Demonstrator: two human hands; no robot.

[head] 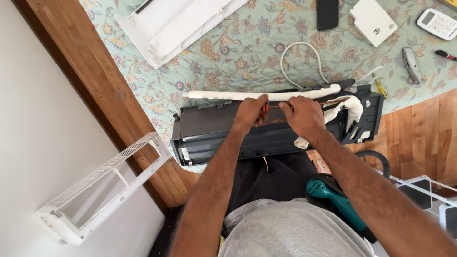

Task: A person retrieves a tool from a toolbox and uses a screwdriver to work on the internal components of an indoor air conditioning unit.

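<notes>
A long dark grey air-conditioner unit (214, 128) lies across a flower-patterned cloth (238, 52). Along its far edge runs a white insulated pipe (223, 95). My left hand (251, 113) pinches a thin copper tube with an orange mark (269, 107) over the unit's top. My right hand (301, 115) grips the same tube just to the right. White wrapping (351, 108) is bunched at the unit's right end.
A white plastic cover (171, 24) lies at the back left, a white frame (100, 190) leans at the left. White cable (304, 52), black phone (327, 13), white box (373, 20), remote (437, 23), utility knife (411, 64), screwdriver (379, 87); a teal drill (333, 197) by my lap.
</notes>
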